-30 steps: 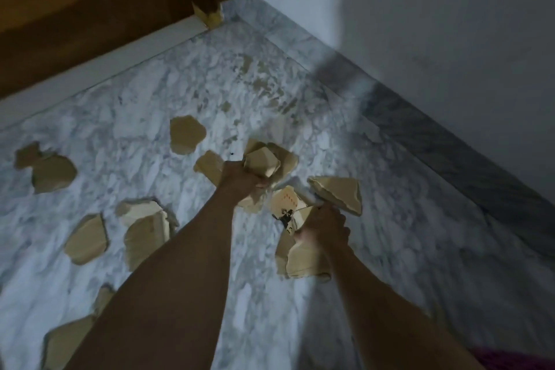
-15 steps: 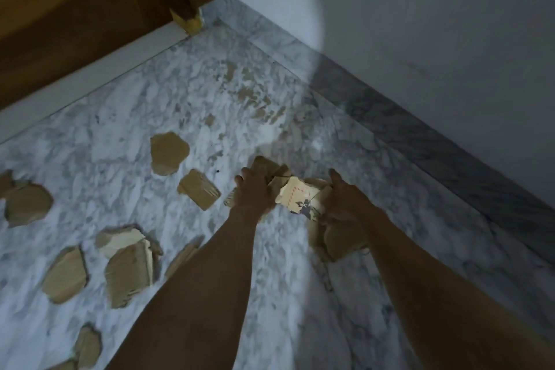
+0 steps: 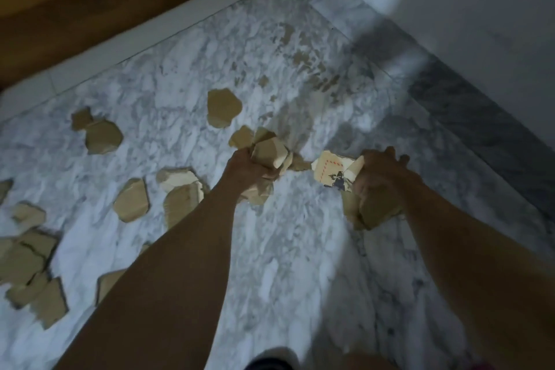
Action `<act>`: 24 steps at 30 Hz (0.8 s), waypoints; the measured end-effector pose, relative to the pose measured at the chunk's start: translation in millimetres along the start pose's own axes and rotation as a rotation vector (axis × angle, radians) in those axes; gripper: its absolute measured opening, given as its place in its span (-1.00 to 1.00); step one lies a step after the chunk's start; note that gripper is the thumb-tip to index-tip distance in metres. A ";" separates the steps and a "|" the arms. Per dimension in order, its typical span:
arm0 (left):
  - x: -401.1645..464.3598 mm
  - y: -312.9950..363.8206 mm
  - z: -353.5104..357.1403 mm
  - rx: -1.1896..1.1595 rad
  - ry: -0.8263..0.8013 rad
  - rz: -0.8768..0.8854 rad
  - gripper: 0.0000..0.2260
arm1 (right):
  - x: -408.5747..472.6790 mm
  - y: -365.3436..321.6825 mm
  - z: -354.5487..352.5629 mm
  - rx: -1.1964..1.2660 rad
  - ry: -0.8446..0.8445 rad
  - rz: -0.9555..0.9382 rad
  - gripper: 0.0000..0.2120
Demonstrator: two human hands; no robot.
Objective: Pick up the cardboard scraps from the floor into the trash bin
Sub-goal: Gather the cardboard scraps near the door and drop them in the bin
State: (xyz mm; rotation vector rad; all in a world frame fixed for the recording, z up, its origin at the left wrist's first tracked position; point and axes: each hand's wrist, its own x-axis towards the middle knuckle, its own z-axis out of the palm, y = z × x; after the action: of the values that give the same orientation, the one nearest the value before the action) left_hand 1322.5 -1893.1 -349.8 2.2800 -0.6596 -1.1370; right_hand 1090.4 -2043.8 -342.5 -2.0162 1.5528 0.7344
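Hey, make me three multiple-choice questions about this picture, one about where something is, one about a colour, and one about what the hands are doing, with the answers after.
1. Where do most loose scraps lie, seen from the camera?
A. left of the left arm
B. against the wall on the right
C. on the wooden door

2. What colour are the dashes on the printed scrap?
A. green
B. red
C. blue

3. What state are the hands in?
A. both open and flat on the floor
B. only the left hand holds anything
C. both grip bunches of scraps

Answers:
1. A, since the loose pieces spread over the marble floor on the left side of the picture.
2. B, since a red dashed line runs along that scrap's pale face.
3. C, since the left hand and the right hand each have fingers curled round several pieces.
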 end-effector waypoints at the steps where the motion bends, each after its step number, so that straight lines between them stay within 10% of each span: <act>1: -7.7 -9.3 -8.7 -0.018 0.004 -0.029 -0.47 | 1.2 -9.2 -8.3 0.044 -0.014 -0.019 -0.34; 5: -30.2 -53.5 -26.3 -0.112 0.001 -0.153 -0.54 | 4.3 -52.2 -30.8 0.258 0.001 -0.226 -0.22; 8: -36.2 -77.1 -17.3 0.239 0.044 -0.224 -0.43 | -2.2 -88.4 -24.3 0.282 -0.019 -0.345 -0.26; 24: -64.2 -94.7 27.5 0.714 0.350 0.062 -0.53 | 16.8 -131.8 34.1 0.081 -0.068 -0.258 -0.29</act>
State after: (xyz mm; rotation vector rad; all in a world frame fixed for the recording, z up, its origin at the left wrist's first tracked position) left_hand 1284.3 -1787.9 -386.3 2.9128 -1.1074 -0.4746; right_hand 1217.8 -2002.1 -371.8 -2.0583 1.2339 0.6216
